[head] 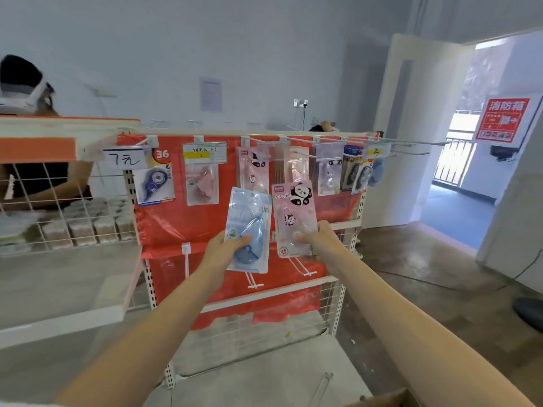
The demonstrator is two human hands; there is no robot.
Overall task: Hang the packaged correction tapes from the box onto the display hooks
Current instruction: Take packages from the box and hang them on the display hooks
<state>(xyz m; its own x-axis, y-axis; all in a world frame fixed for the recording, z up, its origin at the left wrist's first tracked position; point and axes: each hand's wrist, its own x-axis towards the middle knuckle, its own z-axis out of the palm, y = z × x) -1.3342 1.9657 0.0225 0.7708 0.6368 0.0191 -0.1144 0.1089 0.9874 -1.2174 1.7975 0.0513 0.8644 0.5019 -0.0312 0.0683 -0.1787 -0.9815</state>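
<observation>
At the near right edge I can just see a corner of the brown cardboard box (379,402); what it holds is out of view. Both my arms reach forward toward the display rack (340,306). My left hand (227,249) has its grip wrapped round the lower end of a blue correction tape pack (249,227), a flat, glossy clear blister with a rounded blue dispenser inside. My right hand (318,240) grips the bottom of a pink panda correction tape pack (295,215) (pale card, shiny plastic front, black-and-white panda print). Both packs stand upright, side by side, held in front of the rack and not on any hook.

Behind them, the rack's red back panel (182,224) is smooth and reflective, framed by slotted white metal uprights. Two bare white hooks (252,282) stick out low on it. Farther up, thin wire display hooks (296,139) carry hanging packs: a blue-and-white one (154,183) at far left, a pink one (202,183), more panda packs (252,168) and several clear ones to the right. To the left, a white wire basket (38,198) holds rows of small wrapped bundles (85,227).
</observation>
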